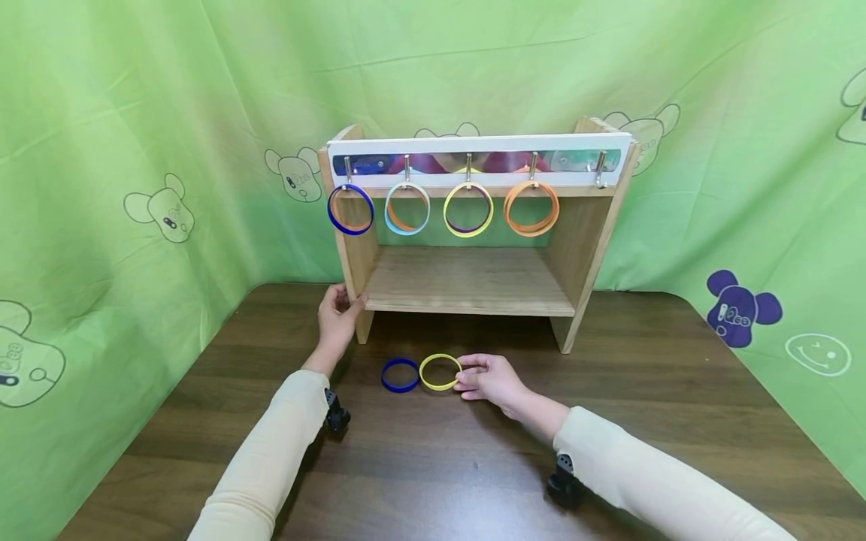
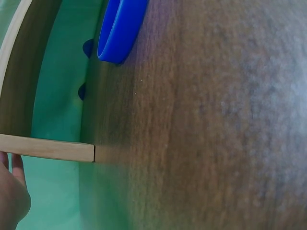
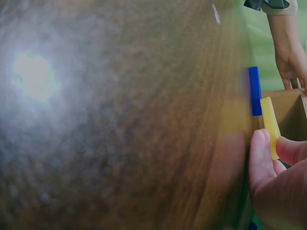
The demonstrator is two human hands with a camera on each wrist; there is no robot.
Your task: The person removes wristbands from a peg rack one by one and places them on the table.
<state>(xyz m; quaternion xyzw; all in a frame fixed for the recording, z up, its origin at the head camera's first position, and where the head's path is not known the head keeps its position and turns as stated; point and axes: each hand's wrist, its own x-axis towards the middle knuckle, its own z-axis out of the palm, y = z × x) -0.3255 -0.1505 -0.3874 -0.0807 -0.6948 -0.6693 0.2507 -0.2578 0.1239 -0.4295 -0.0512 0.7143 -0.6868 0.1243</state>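
Observation:
My right hand [image 1: 492, 382] pinches the right edge of a yellow ring [image 1: 424, 373] between thumb and fingers, low over the table. In the right wrist view the yellow ring [image 3: 269, 125] looks slightly tilted. Just left of it, a dark blue ring [image 1: 385, 381] lies on the table. With my left hand [image 1: 336, 321] I hold the lower left side panel of a wooden shelf [image 1: 467, 279], thumb at the front edge; some fingers are hidden behind the panel. In the left wrist view, fingers touch the panel's [image 2: 53, 148] outer side.
Across the shelf's top runs a white rail [image 1: 473, 144] with several metal hooks. Blue [image 1: 329, 213], light blue [image 1: 388, 214], yellow [image 1: 446, 218] and orange rings [image 1: 556, 207] hang there; the far right hook [image 1: 601, 170] bears none. A green curtain [image 1: 203, 113] stands behind the brown table [image 1: 433, 481].

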